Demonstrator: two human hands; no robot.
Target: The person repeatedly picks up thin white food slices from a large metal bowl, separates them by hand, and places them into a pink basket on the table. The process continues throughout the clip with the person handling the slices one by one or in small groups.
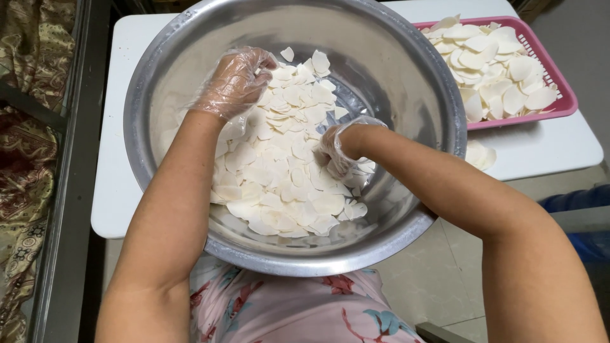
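A large steel bowl [406,70] sits on a white table and holds a heap of thin white slices [286,165]. My left hand [238,79], in a clear plastic glove, rests on the top left of the heap with its fingers curled into the slices. At the right side of the heap my right hand [340,149], also gloved, is pushed down among the slices, its fingers closed around some of them. Both forearms reach in from the near rim.
A pink plastic basket [565,101] full of the same white slices stands at the back right of the white table [546,146]. A few loose slices [478,154] lie beside the bowl. Patterned cloth lies at the far left.
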